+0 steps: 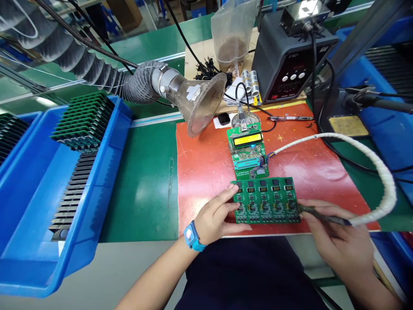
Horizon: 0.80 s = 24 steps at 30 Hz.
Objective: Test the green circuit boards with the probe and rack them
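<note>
A green circuit board panel point(266, 202) with a row of several small digit displays lies near the front edge of the red mat. My left hand point(214, 215), with a blue watch on the wrist, grips the panel's left end, thumb along the bottom edge. My right hand point(338, 237) is closed around a dark probe point(325, 216), whose tip meets the panel's right edge. A white-wrapped cable point(383, 172) runs from the probe to a programmer board point(248, 150) with a lit yellow screen, just behind the panel.
A fume extractor funnel point(204, 103) hangs over the mat's back left. At the left, a blue bin point(38, 185) holds stacked green boards point(84, 120) in a slotted rack. A soldering station point(290, 60) stands at the back right, with a pen point(290, 118) in front.
</note>
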### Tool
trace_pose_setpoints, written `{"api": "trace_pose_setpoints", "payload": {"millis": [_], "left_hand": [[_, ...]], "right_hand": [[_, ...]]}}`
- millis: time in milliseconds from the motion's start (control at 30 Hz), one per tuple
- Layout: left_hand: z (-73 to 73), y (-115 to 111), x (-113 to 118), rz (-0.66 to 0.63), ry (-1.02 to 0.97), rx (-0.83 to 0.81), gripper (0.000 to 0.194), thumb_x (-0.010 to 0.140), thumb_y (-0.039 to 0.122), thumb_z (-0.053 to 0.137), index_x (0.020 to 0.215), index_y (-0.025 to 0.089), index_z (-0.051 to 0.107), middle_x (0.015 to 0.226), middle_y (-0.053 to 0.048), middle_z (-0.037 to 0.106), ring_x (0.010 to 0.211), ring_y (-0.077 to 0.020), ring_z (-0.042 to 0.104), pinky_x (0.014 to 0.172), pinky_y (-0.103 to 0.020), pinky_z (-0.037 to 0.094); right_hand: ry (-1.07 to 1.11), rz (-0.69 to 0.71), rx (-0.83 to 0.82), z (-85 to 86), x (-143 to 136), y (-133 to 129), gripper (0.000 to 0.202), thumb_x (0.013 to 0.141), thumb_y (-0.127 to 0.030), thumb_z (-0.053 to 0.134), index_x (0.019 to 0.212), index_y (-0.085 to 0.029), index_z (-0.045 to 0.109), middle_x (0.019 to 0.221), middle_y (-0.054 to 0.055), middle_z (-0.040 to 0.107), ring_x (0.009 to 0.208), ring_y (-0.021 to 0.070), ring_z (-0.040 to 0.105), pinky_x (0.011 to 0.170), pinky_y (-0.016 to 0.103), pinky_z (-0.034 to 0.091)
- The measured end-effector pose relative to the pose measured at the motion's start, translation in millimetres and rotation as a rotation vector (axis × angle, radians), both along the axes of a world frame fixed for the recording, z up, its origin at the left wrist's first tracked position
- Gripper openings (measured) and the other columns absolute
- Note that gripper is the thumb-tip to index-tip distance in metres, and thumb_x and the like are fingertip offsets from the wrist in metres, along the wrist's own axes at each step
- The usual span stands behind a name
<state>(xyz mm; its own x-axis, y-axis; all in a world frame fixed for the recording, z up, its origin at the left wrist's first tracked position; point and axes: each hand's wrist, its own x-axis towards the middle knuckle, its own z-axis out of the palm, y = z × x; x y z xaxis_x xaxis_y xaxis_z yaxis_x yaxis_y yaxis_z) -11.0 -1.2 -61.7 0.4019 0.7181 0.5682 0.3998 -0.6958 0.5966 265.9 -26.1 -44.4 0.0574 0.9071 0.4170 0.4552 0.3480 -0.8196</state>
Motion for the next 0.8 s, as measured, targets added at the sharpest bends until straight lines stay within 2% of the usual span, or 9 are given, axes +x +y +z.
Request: {"api": "trace_pose_setpoints", "payload": {"millis": [233,467,633,800], "left_hand": [[3.0,3,0,0.004,0.01,0.034,0.055,0.071,0.04,0.085,0.109,0.014,0.055,0.135,-0.026,0.058,0.124,-0.0342,0.06,0.096,-0.046,0.059],[1.0,2,0,0.001,-0.005,0.027,0.057,0.072,0.045,0.083,0.111,0.014,0.055,0.137,-0.025,0.056,0.127,-0.0345,0.058,0.096,-0.046,0.06],[2.1,2,0,0.002,0.022,0.051,0.056,0.075,0.042,0.083,0.113,0.013,0.055,0.138,-0.024,0.055,0.131,-0.0343,0.055,0.102,-0.05,0.056],[3.4,2,0,0.004,0.05,0.068,0.053,0.077,0.04,0.082,0.113,0.012,0.055,0.137,-0.025,0.055,0.13,-0.0351,0.056,0.099,-0.05,0.058]], "right_hand": [[-0.001,-0.021,-0.021,0.0,0,0,0.024,0.082,-0.012,0.069,0.095,-0.024,0.054,0.092,0.004,0.075,0.08,0.0197,0.076,0.065,0.024,0.065],[0.04,-0.03,-0.062,-5.8,3,-2,0.019,0.084,-0.016,0.071,0.094,-0.023,0.057,0.095,0.003,0.075,0.082,0.0194,0.075,0.06,0.025,0.065],[0.202,-0.057,-0.104,-0.5,-5,-4,0.016,0.086,-0.017,0.07,0.095,-0.022,0.058,0.099,0.004,0.074,0.088,0.019,0.074,0.07,0.027,0.066],[0.255,-0.119,-0.162,9.5,-9,-5,0.018,0.085,-0.017,0.072,0.099,-0.021,0.062,0.1,0.004,0.072,0.067,0.0123,0.071,0.065,0.022,0.064]]}}
